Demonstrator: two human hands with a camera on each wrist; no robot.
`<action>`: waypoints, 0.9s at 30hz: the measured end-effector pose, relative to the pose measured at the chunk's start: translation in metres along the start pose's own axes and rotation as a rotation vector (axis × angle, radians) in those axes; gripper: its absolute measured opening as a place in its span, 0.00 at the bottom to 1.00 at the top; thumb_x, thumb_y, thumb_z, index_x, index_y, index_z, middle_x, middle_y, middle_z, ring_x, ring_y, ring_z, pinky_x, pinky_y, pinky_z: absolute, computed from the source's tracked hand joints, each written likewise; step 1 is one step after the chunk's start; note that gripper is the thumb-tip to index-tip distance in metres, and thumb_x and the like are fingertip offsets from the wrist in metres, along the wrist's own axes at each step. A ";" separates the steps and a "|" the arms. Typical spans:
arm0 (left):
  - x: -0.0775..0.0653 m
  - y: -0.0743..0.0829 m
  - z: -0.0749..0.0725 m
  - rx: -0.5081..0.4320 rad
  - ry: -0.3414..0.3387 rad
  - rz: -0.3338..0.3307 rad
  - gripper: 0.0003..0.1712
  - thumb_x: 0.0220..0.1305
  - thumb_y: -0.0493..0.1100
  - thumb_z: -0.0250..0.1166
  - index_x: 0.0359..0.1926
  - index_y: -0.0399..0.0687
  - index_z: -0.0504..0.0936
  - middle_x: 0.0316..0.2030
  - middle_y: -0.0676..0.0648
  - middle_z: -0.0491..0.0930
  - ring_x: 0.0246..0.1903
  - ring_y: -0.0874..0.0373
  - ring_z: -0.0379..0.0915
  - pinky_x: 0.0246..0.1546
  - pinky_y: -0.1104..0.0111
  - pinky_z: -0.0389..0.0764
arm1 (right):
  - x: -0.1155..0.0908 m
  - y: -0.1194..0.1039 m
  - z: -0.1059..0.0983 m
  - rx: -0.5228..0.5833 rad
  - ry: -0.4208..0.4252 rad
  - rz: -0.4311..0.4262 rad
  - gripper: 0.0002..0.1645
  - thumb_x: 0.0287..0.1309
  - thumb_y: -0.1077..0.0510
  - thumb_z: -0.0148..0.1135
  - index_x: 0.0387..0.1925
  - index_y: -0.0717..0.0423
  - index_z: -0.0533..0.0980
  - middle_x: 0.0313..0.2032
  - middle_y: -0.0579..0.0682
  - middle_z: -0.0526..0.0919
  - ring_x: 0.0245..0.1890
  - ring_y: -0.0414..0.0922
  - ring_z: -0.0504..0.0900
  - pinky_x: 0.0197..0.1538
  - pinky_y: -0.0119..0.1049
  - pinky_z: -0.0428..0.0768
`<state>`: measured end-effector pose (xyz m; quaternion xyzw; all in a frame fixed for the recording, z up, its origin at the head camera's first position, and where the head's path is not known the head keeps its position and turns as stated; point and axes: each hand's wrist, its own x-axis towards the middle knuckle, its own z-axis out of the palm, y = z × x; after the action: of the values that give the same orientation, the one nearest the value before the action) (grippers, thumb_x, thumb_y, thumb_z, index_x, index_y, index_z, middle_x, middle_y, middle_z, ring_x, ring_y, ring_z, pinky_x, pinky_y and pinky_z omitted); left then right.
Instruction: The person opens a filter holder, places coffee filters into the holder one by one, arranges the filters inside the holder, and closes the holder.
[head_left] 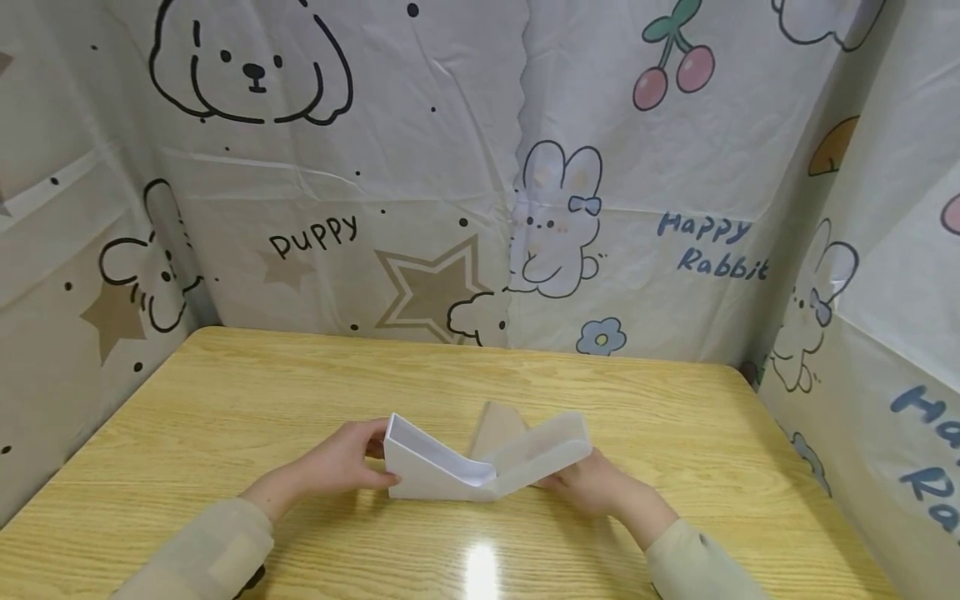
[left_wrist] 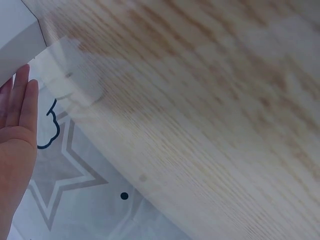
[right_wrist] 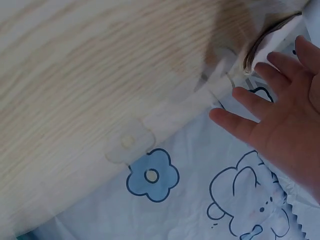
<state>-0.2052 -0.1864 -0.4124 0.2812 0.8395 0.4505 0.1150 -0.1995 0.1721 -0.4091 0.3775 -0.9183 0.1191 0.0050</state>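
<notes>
A white open-topped box (head_left: 427,479) with a slanting rim stands on the table. A translucent white piece (head_left: 536,450) rises from its low end toward the right. My left hand (head_left: 352,457) grips the box's tall left end, thumb on the front and fingers behind; its fingertips show against the white side in the left wrist view. My right hand (head_left: 588,483) is behind the translucent piece, partly hidden by it. In the right wrist view its fingers (right_wrist: 250,104) are spread, close to a brown-edged, book-like item (right_wrist: 272,42). A brown panel (head_left: 495,425) shows behind the box.
The wood-grain table (head_left: 247,375) ends at a pale cloth backdrop (head_left: 420,167) printed with cartoon animals and words. Similar cloth hangs along the left and right sides. A bright light reflection lies on the tabletop in front of the box.
</notes>
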 end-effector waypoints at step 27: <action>0.001 0.000 0.003 0.032 0.026 -0.047 0.27 0.50 0.40 0.71 0.52 0.42 0.74 0.47 0.44 0.80 0.44 0.54 0.79 0.47 0.63 0.80 | -0.019 0.044 -0.019 0.022 -0.163 0.385 0.15 0.62 0.56 0.57 0.48 0.54 0.80 0.48 0.56 0.83 0.54 0.61 0.76 0.57 0.61 0.68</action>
<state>-0.2042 -0.1838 -0.4144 0.2574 0.8545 0.4377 0.1098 -0.2181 0.2199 -0.4023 0.2035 -0.9695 0.0967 -0.0964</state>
